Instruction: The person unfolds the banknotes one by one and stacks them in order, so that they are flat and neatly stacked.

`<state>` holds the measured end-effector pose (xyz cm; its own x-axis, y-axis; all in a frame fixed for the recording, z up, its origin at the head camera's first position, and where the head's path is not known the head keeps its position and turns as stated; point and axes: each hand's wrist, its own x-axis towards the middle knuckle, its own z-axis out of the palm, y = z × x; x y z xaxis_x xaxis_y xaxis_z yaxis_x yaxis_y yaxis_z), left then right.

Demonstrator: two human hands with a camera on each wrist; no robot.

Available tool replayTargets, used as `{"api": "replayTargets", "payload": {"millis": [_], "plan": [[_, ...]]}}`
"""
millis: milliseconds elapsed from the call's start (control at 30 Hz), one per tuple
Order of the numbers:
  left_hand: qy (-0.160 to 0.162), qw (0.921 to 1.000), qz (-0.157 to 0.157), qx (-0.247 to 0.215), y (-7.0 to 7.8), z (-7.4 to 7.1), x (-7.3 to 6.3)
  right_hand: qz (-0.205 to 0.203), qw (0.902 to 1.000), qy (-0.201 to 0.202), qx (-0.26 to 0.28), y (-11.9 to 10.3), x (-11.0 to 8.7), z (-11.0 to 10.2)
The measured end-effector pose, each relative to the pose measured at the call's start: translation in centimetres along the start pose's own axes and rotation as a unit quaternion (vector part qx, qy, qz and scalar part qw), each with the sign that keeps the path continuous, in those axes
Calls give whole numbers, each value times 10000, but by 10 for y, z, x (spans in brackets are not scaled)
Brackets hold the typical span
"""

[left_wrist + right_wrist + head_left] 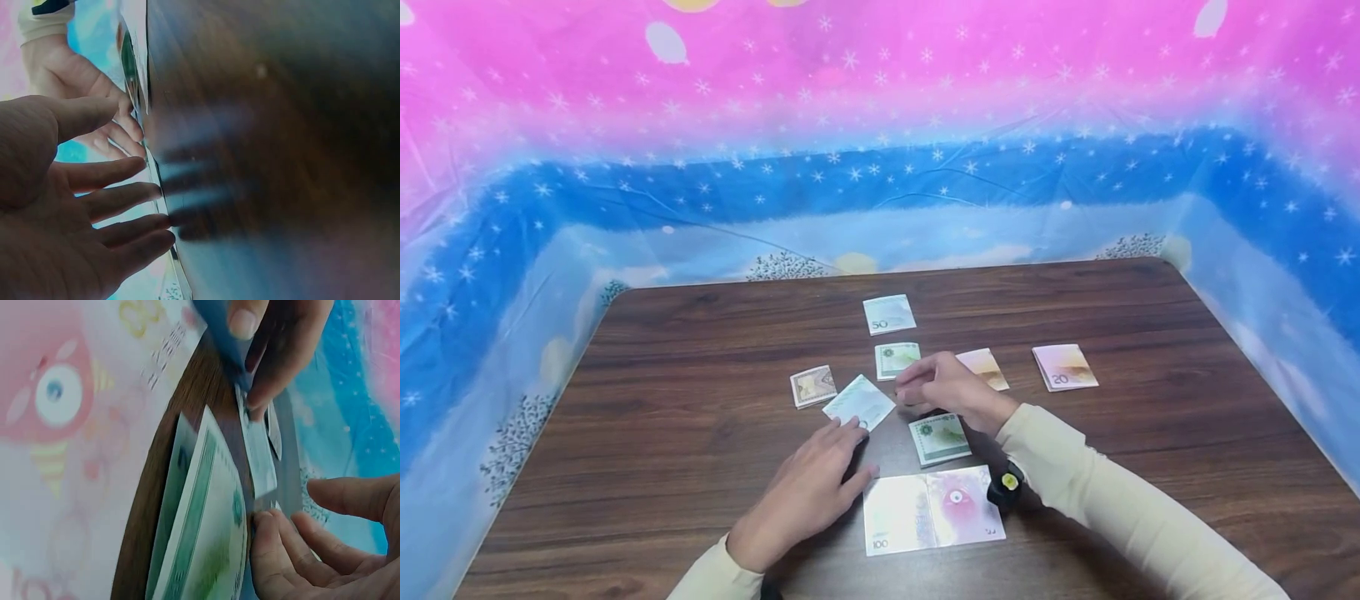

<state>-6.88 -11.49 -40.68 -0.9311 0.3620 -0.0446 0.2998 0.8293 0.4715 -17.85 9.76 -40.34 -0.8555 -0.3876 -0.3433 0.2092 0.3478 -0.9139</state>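
My left hand (pixel 811 483) rests its fingertips on the lower corner of a pale folded banknote (pixel 859 400), which lies turned at an angle on the table. In the left wrist view its fingers (pixel 122 199) are nearly straight, tips at the table surface. My right hand (pixel 953 388) is low over the table, between two green folded banknotes, one behind its fingertips (pixel 897 357) and one near its wrist (pixel 942 442). In the right wrist view its thumb is apart from its loosely bent fingers (pixel 284 550), and no note shows between them. The nearer green note (pixel 209 512) stands partly unfolded beside them.
A large 100 note (pixel 898 510) lies spread out nearest me. A folded 50 note (pixel 889 315) sits at the back, a brown one (pixel 812 387) at left. An orange note (pixel 989 368) is partly behind my right hand, and a 20 note (pixel 1066 367) lies farther right on the wooden table (pixel 1157 467).
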Motion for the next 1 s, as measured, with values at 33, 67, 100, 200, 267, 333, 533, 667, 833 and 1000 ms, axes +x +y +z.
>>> {"api": "replayTargets", "payload": {"millis": [33, 67, 100, 200, 267, 333, 533, 667, 833, 1000], "plan": [[-42, 10000, -11, 2, 0, 0, 0, 11, 10000, -30, 90, 0, 0, 1], [-82, 10000, -5, -3, 0, 0, 0, 21, 9998, -66, 163, 0, 0, 3], [-111, 9999, 11, -7, 0, 1, 0, 39, 9997, -99, 222, -1, 0, 4], [-171, 9998, 24, -28, 1, 1, 1, 128, 9991, -140, 377, -1, 0, 6], [-173, 9998, 30, -47, 1, 1, 1, 196, 9987, -129, 447, -2, 0, 7], [-158, 9999, 22, -57, 1, 0, 2, 225, 9986, -104, 467, -2, 0, 8], [-123, 9999, 40, -95, 2, -1, 1, 264, 9972, 19, 699, -3, 1, 11], [-137, 9997, 70, -190, 3, -1, -1, 331, 9932, 164, 1100, -2, 3, 15], [-133, 9992, 162, -349, 5, -1, -2, 384, 9914, 393, 1184, 2, 6, 21], [206, 9987, 278, -383, 6, -2, -3, 383, 9924, 573, 1023, 3, 5, 21]]}}
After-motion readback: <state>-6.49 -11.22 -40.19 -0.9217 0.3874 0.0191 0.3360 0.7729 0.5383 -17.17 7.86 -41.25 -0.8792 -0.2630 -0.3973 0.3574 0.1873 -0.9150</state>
